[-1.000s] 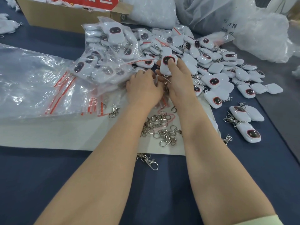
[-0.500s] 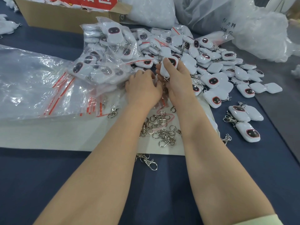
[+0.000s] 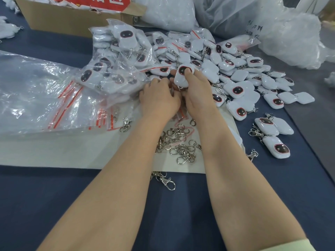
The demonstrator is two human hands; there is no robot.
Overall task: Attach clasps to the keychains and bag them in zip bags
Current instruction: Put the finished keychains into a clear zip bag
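Note:
My right hand [image 3: 197, 95] grips a white keychain [image 3: 182, 77] with a dark red-rimmed face, thumb across its front. My left hand [image 3: 159, 98] is curled right beside it, fingertips meeting at the keychain's lower end; what they pinch is hidden. A heap of loose white keychains [image 3: 235, 73] spreads behind and to the right. Bagged keychains [image 3: 116, 69] pile up at the left of the heap. Metal clasps [image 3: 179, 142] lie in a cluster between my forearms. Empty zip bags [image 3: 45, 95] with red strips lie at the left.
A cardboard box [image 3: 68, 19] stands at the back left. Large plastic sacks [image 3: 253, 20] fill the back right. A white sheet [image 3: 54, 151] lies on the blue table under the clasps. One clasp [image 3: 166, 181] lies off the sheet, and three keychains [image 3: 273, 134] sit apart at right.
The keychain in my right hand has tilted and shifted slightly toward my left hand. Both hands stay close together at the same spot.

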